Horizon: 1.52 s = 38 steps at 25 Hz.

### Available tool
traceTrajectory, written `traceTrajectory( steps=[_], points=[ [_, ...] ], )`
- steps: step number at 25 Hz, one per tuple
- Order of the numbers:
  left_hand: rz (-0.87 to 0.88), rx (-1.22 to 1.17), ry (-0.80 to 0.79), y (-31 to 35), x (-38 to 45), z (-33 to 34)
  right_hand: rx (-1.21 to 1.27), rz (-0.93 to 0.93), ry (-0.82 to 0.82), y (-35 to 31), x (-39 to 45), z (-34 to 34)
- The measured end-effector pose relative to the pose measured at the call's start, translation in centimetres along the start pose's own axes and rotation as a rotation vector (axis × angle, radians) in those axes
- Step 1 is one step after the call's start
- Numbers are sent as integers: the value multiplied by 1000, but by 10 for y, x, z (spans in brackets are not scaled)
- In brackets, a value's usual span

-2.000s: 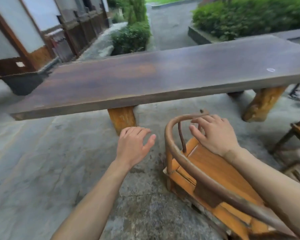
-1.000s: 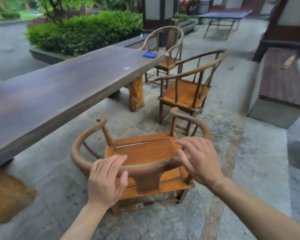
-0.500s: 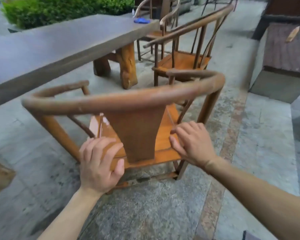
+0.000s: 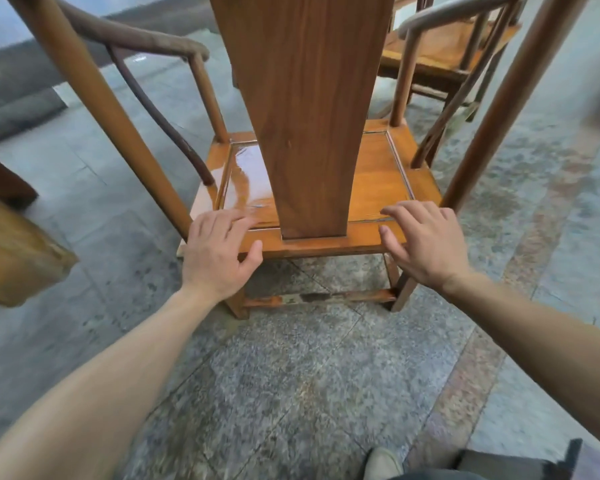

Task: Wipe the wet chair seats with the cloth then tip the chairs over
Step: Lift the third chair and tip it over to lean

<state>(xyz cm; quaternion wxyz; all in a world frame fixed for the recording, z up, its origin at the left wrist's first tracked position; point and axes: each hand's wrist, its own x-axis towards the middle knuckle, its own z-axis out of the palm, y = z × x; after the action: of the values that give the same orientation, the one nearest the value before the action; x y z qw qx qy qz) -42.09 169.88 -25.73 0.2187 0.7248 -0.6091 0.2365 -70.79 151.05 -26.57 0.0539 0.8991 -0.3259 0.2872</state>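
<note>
A wooden armchair stands upright on the stone floor right in front of me, seen from behind. Its wide back splat (image 4: 305, 98) rises through the middle of the view. The orange seat (image 4: 378, 181) has a glossy wet film on its left part (image 4: 246, 178). My left hand (image 4: 219, 254) rests on the seat's rear edge left of the splat, fingers flat on top, thumb at the edge. My right hand (image 4: 423, 240) lies on the rear right of the seat with spread, relaxed fingers. No cloth is in view.
A second wooden armchair (image 4: 440, 43) stands just beyond, at the upper right. A thick wooden table leg (image 4: 14, 254) is close on the left. My shoe (image 4: 381, 462) shows at the bottom edge on the grey stone paving.
My view has dropped and closed in on the chair's back. Both hands moved forward from behind the seat onto its rear edge, either side of the splat.
</note>
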Motion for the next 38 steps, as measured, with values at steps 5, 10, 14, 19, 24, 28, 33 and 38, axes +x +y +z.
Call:
traceTrajectory(
  steps=[5, 10, 14, 19, 24, 28, 33, 38],
  points=[
    [-134, 28, -201, -12, -2, 45, -10, 71, -30, 11, 2, 38],
    [-146, 64, -307, -27, -1, 89, -72, 117, 19, 21, 12, 94],
    [-155, 145, -398, -42, 1, 122, -119, 120, 12, 33, 7, 131],
    [-186, 165, -335, -44, 13, 140, -117, 49, 68, 52, 6, 142],
    [-188, 171, -272, -42, 7, 156, -174, 63, 163, 56, -4, 169],
    [-166, 202, -271, -49, 11, 162, -229, 123, 260, 56, -1, 178],
    [-154, 205, -339, -47, 13, 162, -253, 146, 224, 56, -1, 178],
    [-177, 189, -336, -48, 15, 161, -273, 125, 242, 57, 2, 177]
  ],
)
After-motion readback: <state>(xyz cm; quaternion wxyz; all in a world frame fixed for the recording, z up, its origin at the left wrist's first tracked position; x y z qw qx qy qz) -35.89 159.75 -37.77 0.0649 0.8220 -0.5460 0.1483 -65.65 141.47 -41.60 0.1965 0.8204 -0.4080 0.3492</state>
